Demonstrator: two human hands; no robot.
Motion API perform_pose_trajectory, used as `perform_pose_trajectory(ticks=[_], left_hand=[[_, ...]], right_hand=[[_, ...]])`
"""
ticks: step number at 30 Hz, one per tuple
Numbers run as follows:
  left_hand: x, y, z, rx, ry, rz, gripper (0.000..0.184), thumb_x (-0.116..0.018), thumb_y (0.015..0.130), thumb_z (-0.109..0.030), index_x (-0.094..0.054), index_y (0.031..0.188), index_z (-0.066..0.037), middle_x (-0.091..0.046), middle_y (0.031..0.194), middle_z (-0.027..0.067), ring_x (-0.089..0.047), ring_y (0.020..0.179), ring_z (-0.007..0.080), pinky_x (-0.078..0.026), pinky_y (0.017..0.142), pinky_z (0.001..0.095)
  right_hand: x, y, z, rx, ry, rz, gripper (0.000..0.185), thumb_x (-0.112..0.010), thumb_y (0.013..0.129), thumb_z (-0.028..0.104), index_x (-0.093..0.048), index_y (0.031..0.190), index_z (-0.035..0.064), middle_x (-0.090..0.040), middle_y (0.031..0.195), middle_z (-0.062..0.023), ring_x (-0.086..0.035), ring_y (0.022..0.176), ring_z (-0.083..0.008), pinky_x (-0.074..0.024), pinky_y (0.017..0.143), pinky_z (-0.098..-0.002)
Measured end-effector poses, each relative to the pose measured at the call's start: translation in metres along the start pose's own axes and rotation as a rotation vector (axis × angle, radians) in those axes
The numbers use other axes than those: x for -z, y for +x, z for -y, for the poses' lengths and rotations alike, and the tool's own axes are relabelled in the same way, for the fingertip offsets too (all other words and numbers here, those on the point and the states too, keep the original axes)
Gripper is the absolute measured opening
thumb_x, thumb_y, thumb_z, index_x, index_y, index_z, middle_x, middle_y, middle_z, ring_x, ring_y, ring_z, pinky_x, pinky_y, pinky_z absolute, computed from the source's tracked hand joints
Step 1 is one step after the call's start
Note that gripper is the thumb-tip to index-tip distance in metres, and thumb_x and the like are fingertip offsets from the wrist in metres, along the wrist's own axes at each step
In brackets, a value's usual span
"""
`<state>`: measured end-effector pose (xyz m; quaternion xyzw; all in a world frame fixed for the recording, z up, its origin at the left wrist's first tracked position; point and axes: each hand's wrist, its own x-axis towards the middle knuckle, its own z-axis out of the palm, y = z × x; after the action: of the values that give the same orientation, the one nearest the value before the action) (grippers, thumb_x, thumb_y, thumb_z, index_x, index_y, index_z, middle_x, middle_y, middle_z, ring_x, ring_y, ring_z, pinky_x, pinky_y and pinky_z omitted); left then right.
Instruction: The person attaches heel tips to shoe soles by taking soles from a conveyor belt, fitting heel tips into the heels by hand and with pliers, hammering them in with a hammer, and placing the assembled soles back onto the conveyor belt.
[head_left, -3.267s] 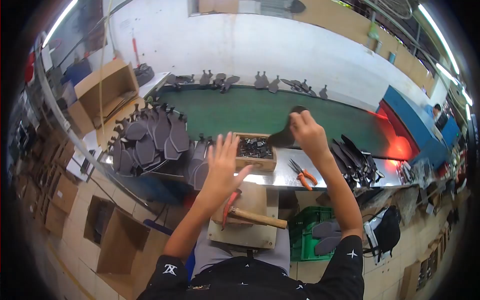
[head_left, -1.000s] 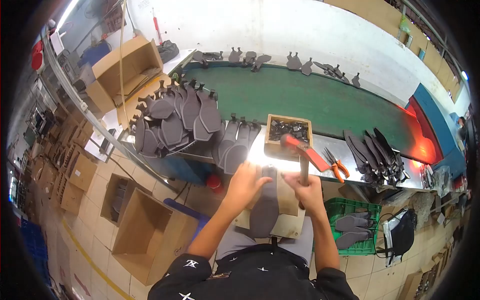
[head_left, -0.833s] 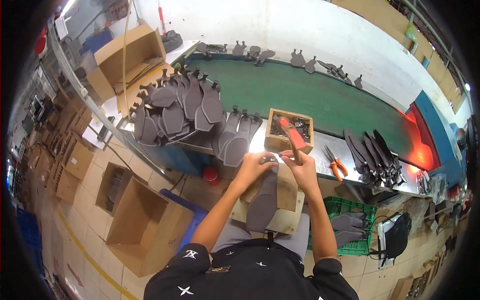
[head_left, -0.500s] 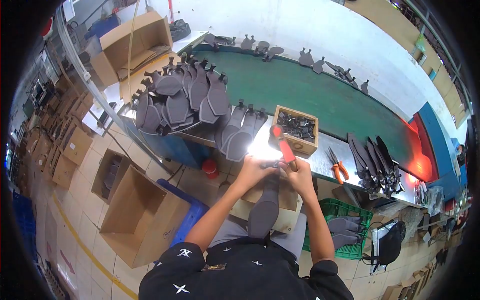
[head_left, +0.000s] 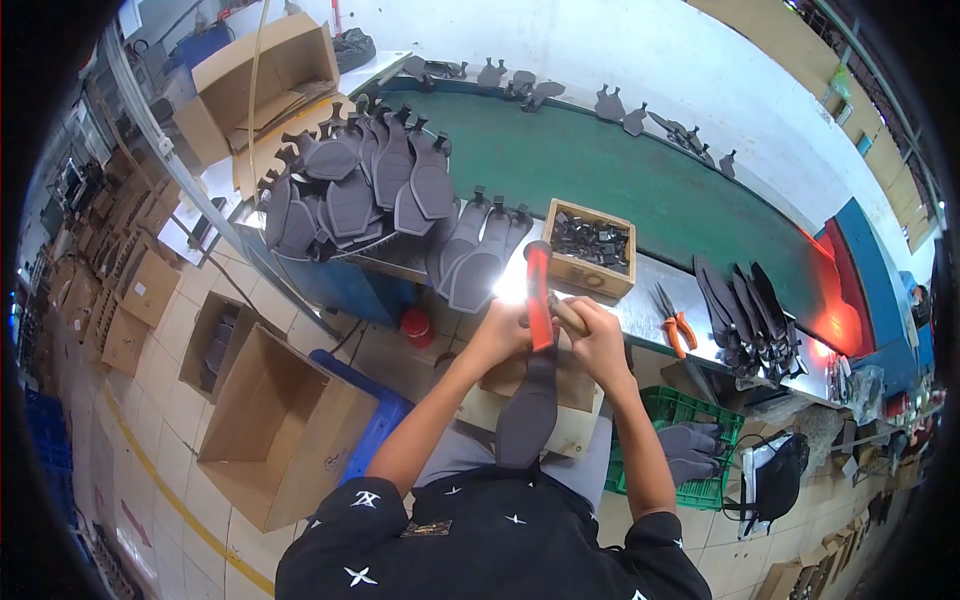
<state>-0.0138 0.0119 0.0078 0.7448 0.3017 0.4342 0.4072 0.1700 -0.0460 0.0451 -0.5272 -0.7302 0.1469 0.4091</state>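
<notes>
A red-headed hammer [head_left: 540, 310] hangs above the narrow end of a grey shoe sole [head_left: 527, 422] lying over a wooden block [head_left: 576, 388]; a glancing blow could catch the left hand [head_left: 500, 332], fingers beside that end, their grip too hidden to tell. The right hand [head_left: 600, 342] curls around the handle [head_left: 569, 316], knuckles forward, close beside the left.

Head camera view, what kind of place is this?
Probably a shoe-making workshop: dark sole-shaped pieces lie heaped beside a long green belt, and the right hand grips a hammer.
</notes>
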Motion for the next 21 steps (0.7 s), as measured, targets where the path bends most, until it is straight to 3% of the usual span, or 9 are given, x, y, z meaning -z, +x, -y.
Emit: perform_pose_trajectory(ticks=[4,7,12,13,15,16,18,21], left_hand=[[0.0,-0.002,0.004,-0.012,0.036,0.028,0.031,-0.083,0.077,-0.016,-0.071,0.099,0.0,-0.072,0.089,0.0153,-0.07,0.08,0.0275,-0.053,0.074,0.0352],[0.001,-0.001,0.007,-0.046,0.051,0.013,0.03,-0.083,0.078,-0.017,-0.071,0.1,0.0,-0.071,0.086,0.0156,-0.069,0.077,0.0279,-0.053,0.072,0.036],[-0.003,-0.002,0.009,-0.07,0.061,-0.035,0.03,-0.082,0.079,-0.016,-0.071,0.102,0.0,-0.072,0.087,0.0155,-0.069,0.078,0.0264,-0.054,0.073,0.0358],[-0.004,-0.004,0.005,0.001,0.037,-0.023,0.031,-0.082,0.079,-0.016,-0.071,0.103,0.0,-0.072,0.088,0.0151,-0.07,0.08,0.0248,-0.054,0.074,0.0353],[-0.002,-0.004,-0.002,0.144,-0.006,-0.002,0.033,-0.082,0.078,-0.016,-0.072,0.106,0.0,-0.074,0.09,0.0142,-0.07,0.084,0.0218,-0.054,0.076,0.0343],[-0.003,-0.001,0.001,-0.02,0.085,-0.034,0.034,-0.081,0.077,-0.015,-0.075,0.107,-0.001,-0.075,0.091,0.0131,-0.071,0.086,0.0171,-0.055,0.079,0.0323],[-0.003,0.0,0.0,0.034,-0.003,-0.025,0.032,-0.081,0.077,-0.015,-0.076,0.106,-0.002,-0.076,0.094,0.0126,-0.071,0.088,0.0158,-0.055,0.08,0.0315],[-0.002,-0.003,0.003,0.098,-0.083,0.003,0.029,-0.079,0.077,-0.013,-0.077,0.104,-0.004,-0.077,0.1,0.0104,-0.071,0.089,0.0152,-0.055,0.081,0.0303]], right_hand=[[-0.001,0.001,0.005,-0.035,0.024,-0.014,0.021,-0.071,0.078,-0.003,-0.068,0.098,-0.0015,-0.067,0.093,-0.0138,-0.068,0.083,-0.031,-0.0518,0.073,-0.0357],[-0.001,-0.002,-0.003,0.053,-0.002,0.003,0.02,-0.067,0.08,0.0,-0.067,0.1,0.0032,-0.067,0.101,-0.0112,-0.066,0.086,-0.0362,-0.0528,0.074,-0.0396],[0.007,-0.001,0.006,0.015,-0.164,-0.001,0.021,-0.069,0.079,0.003,-0.068,0.099,0.0055,-0.067,0.102,-0.0107,-0.066,0.087,-0.0365,-0.0526,0.073,-0.0396],[0.009,-0.002,0.009,-0.007,-0.197,-0.005,0.021,-0.07,0.079,0.003,-0.068,0.099,0.0061,-0.068,0.102,-0.0105,-0.065,0.087,-0.0368,-0.0525,0.073,-0.0395],[0.009,-0.011,0.017,-0.111,0.038,-0.114,0.02,-0.066,0.087,0.006,-0.066,0.107,0.0036,-0.068,0.096,-0.0098,-0.062,0.075,-0.0267,-0.0501,0.066,-0.0351],[0.008,-0.016,0.023,-0.159,0.156,-0.166,0.02,-0.065,0.091,0.007,-0.065,0.111,0.0024,-0.069,0.093,-0.0094,-0.06,0.069,-0.0216,-0.0489,0.063,-0.0329],[0.022,-0.031,0.048,-0.303,0.439,-0.145,0.029,-0.059,0.1,0.009,-0.059,0.126,-0.0036,-0.068,0.087,-0.0085,-0.054,0.064,-0.0086,-0.0462,0.057,-0.0267],[0.042,-0.06,0.08,-0.326,0.203,-0.107,0.036,-0.058,0.1,0.008,-0.056,0.133,-0.0043,-0.069,0.092,-0.0123,-0.062,0.07,-0.0151,-0.05,0.063,-0.0298]])
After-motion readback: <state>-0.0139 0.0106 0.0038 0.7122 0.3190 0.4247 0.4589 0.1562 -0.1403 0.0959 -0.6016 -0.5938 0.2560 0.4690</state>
